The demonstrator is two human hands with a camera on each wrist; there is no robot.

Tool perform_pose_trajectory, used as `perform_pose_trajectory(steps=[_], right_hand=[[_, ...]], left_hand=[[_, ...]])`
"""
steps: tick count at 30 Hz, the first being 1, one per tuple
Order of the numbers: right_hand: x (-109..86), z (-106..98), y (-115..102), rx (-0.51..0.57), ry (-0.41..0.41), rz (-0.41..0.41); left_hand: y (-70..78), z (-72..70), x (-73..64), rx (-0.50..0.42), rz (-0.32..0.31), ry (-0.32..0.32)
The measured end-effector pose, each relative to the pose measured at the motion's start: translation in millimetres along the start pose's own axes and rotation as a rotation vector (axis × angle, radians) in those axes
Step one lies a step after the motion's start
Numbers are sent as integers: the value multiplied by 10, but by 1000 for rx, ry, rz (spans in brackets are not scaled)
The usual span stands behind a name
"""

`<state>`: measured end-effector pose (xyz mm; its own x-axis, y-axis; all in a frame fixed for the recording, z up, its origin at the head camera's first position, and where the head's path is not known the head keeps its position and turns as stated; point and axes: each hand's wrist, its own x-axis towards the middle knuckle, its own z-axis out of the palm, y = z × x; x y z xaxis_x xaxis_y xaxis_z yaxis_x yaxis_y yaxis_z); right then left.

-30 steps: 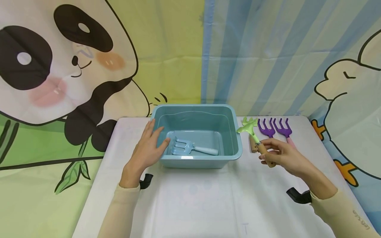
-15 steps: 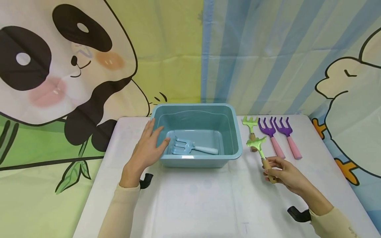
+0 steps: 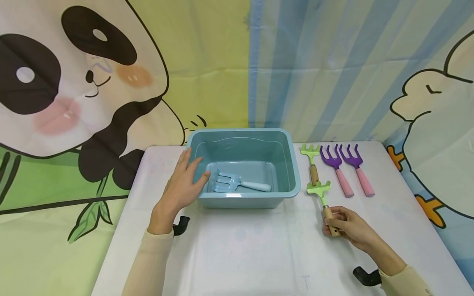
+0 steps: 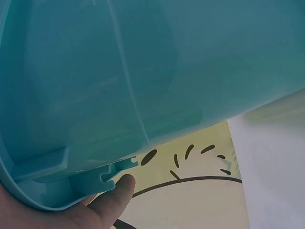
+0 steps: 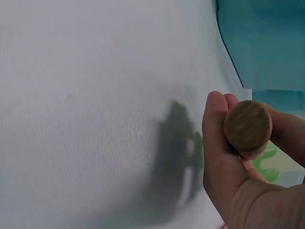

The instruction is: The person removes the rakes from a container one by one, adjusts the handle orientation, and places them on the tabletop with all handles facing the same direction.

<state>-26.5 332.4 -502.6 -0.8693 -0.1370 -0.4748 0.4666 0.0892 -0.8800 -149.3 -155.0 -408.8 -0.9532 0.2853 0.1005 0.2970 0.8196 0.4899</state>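
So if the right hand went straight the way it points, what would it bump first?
Probably the blue tub, around its near right corner, since the right hand points that way. The hand's height is hard to judge, so it might pass over the top instead.

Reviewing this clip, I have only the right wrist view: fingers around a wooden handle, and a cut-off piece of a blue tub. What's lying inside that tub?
Observer: The head view shows one light blue fork lying on the floor of the tub.
Operator: I don't see the left hand either. Where is it?
Observer: The left hand is at the tub's left rim, the end away from the right hand.
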Motion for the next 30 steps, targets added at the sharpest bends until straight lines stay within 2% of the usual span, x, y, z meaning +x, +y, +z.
perform_pose_trajectory(steps=[7,15,22,27,30], right_hand=[[36,15,60,103,-34,26],[60,30,80,100,-18,45],[45,44,44,2,-17,40],[16,75,10,-134,30,64],[6,85,1,-180,58,80]], left_hand=[[-11,12,0,-2,4,-3],[-4,7,-1,-8,1,-2],[-14,10,4,-9,3,0],[-20,13,2,-12,4,2],[-22,15,-1,-14,4,0]])
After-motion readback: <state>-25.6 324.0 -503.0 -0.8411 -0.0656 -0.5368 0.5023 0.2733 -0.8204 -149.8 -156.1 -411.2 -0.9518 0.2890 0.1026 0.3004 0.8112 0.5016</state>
